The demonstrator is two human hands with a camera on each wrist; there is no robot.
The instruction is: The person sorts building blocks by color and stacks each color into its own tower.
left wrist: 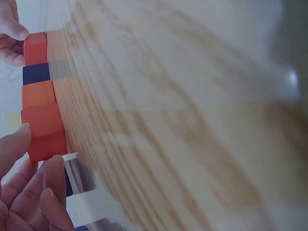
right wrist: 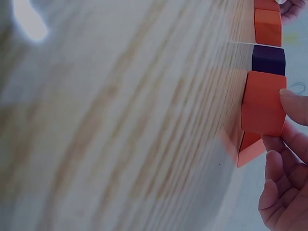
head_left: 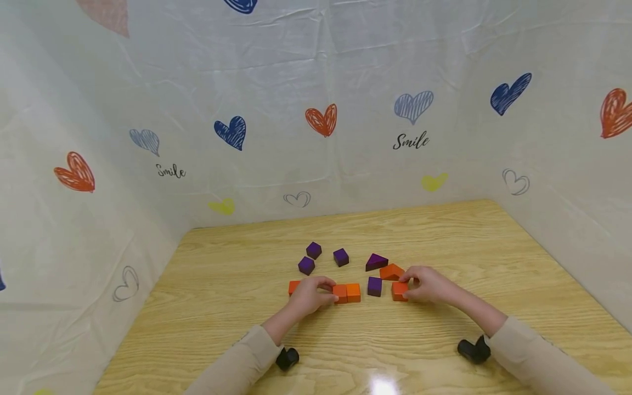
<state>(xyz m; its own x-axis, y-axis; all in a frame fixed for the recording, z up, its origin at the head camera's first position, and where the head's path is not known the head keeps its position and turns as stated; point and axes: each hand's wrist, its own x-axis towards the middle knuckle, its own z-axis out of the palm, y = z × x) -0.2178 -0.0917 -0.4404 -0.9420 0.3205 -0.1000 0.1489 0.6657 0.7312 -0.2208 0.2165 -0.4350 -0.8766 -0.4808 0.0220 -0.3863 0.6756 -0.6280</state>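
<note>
My left hand [head_left: 310, 296] pinches a red-orange cube [head_left: 340, 294] between thumb and fingers, on the wooden table. Its right side touches a lighter orange cube [head_left: 353, 292]. Over to the right, my right hand [head_left: 428, 284] holds another red-orange cube [head_left: 399, 292] by thumb and fingers. Between the two held cubes stands a purple cube [head_left: 374, 286], with gaps on both sides in the head view. An orange triangular block [head_left: 391, 271] lies just behind the right cube. Partly covered by my left hand is one more orange block [head_left: 293, 286].
Farther back on the wooden table [head_left: 222, 307] are three purple cubes, the nearest cube [head_left: 306, 266] left of centre, and a purple triangular block [head_left: 377, 262]. A white cloth [head_left: 276, 82] printed with hearts encloses the back and sides. Black wrist devices [head_left: 475, 349] sit below both sleeves.
</note>
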